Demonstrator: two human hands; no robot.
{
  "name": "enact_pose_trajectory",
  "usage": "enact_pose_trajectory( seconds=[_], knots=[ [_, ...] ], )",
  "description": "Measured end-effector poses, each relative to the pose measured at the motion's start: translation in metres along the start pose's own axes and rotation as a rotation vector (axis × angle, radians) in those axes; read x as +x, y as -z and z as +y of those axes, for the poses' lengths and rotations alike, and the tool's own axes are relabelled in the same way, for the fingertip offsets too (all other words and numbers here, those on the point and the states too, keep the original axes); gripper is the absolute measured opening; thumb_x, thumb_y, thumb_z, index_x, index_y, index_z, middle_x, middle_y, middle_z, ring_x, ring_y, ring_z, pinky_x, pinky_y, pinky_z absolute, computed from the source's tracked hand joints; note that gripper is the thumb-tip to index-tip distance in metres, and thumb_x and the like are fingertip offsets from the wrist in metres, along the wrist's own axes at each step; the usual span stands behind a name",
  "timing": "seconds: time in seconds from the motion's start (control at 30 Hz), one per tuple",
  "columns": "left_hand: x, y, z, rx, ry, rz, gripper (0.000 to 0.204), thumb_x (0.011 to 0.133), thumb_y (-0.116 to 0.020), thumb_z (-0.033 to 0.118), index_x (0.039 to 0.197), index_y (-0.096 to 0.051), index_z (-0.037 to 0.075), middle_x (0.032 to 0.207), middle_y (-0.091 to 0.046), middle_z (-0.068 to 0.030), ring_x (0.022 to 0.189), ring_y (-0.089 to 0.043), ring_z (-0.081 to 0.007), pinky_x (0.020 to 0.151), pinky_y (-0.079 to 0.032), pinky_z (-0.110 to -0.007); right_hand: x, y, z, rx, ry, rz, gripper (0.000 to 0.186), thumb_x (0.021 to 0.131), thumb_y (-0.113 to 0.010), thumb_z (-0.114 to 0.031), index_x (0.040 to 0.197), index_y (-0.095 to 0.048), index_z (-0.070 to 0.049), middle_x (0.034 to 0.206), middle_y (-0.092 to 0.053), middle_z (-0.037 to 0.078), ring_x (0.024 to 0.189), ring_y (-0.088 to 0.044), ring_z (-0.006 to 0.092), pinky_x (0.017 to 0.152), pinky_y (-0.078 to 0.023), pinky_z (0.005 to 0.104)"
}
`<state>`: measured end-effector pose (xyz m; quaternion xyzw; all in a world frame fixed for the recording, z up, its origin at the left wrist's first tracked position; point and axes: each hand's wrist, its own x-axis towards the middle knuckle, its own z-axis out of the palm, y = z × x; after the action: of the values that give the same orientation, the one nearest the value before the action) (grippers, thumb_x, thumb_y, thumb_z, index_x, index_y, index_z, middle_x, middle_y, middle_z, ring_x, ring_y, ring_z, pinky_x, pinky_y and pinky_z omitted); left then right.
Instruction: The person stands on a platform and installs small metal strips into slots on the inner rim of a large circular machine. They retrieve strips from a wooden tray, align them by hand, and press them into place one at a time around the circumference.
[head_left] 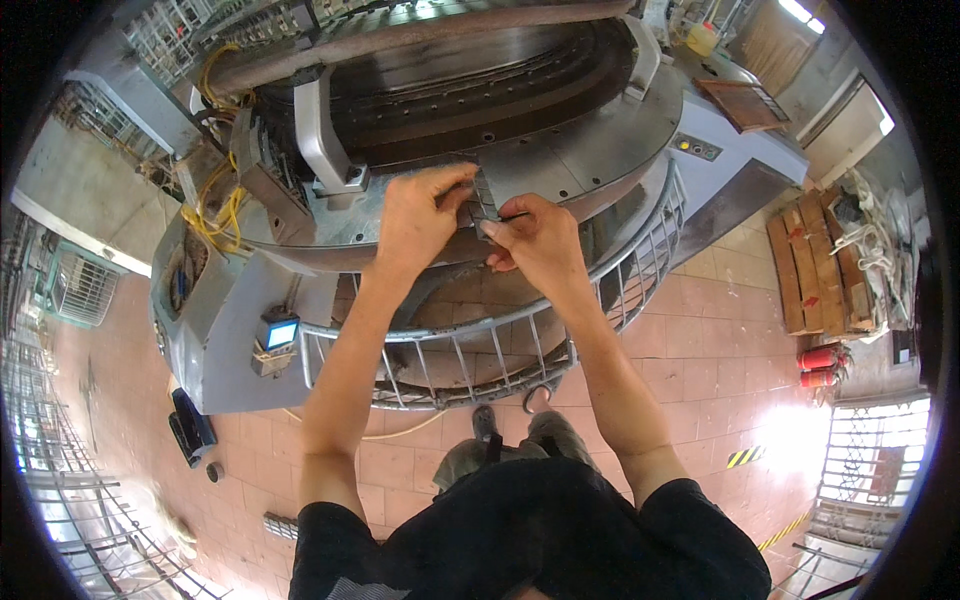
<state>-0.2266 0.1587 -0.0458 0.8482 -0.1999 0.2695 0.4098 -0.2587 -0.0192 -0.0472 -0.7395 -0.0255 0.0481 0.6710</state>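
Left hand [418, 212] is curling nearly closed at a narrow dark strip [484, 192] by the round machine's [610, 152] near rim — grip hidden, can't tell — while right hand [540, 243] is pinching the strip's near end, handling seemingly midway, strip not yet released.

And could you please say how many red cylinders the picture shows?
2: one red cylinder, at right near the wooden boards, and another red cylinder beside it; more may be hidden.
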Motion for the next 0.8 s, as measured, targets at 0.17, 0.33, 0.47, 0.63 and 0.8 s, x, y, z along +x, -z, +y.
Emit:
enact_pose_trajectory(
  seconds=[0.17, 0.33, 0.47, 0.63, 0.8],
  knots=[
    [-0.008, -0.008, -0.001, -0.024, -0.018, 0.025, 0.025, 0.080, -0.071, -0.004, 0.105, -0.073, 0.000, 0.102, -0.073, -0.0188, 0.093, -0.071, -0.0361, 0.078, -0.057, -0.037, 0.007, 0.005, 0.006, 0.132, -0.001, -0.003, 0.021, 0.087, -0.073, 0.000, 0.099, -0.059, 0.010, 0.080, -0.070, 0.016, 0.062, -0.071, 0.0197, 0.054, -0.059, 0.0257],
    [0.003, -0.006, 0.004, -0.098, 0.166, 0.160, 0.026, 0.087, -0.072, 0.000, 0.112, -0.070, -0.004, 0.106, -0.075, -0.0171, 0.094, -0.075, -0.0273, 0.081, -0.059, -0.032, 0.012, 0.025, 0.002, 0.256, 0.028, -0.059, 0.020, 0.087, -0.072, 0.003, 0.101, -0.059, 0.008, 0.082, -0.070, 0.016, 0.065, -0.071, 0.0205, 0.058, -0.061, 0.0265],
    [0.026, -0.014, 0.027, -0.854, 0.605, 0.184, 0.028, 0.091, -0.069, -0.001, 0.117, -0.063, -0.009, 0.109, -0.072, -0.0188, 0.096, -0.073, -0.0275, 0.079, -0.062, -0.033, 0.023, 0.034, -0.004, 0.316, 0.132, -0.119, 0.019, 0.088, -0.070, 0.005, 0.103, -0.058, 0.007, 0.083, -0.070, 0.016, 0.069, -0.072, 0.0205, 0.062, -0.061, 0.0273],
    [0.044, -0.035, 0.060, -0.880, 0.502, 0.139, 0.027, 0.086, -0.071, -0.008, 0.112, -0.066, -0.009, 0.106, -0.074, -0.0169, 0.091, -0.074, -0.0218, 0.078, -0.062, -0.031, 0.044, 0.050, -0.003, 0.272, 0.219, -0.140, 0.016, 0.086, -0.073, 0.004, 0.097, -0.061, 0.008, 0.085, -0.072, 0.014, 0.070, -0.072, 0.0175, 0.063, -0.062, 0.0267],
    [0.050, -0.067, 0.057, -0.628, 0.305, 0.221, 0.025, 0.082, -0.071, -0.013, 0.106, -0.069, -0.009, 0.102, -0.076, -0.0146, 0.090, -0.072, -0.0153, 0.081, -0.059, -0.027, 0.070, 0.085, -0.005, -0.103, 0.406, -0.097, 0.022, 0.085, -0.075, 0.003, 0.105, -0.066, 0.004, 0.094, -0.074, 0.010, 0.085, -0.072, 0.0150, 0.073, -0.060, 0.0270]
  ],
)
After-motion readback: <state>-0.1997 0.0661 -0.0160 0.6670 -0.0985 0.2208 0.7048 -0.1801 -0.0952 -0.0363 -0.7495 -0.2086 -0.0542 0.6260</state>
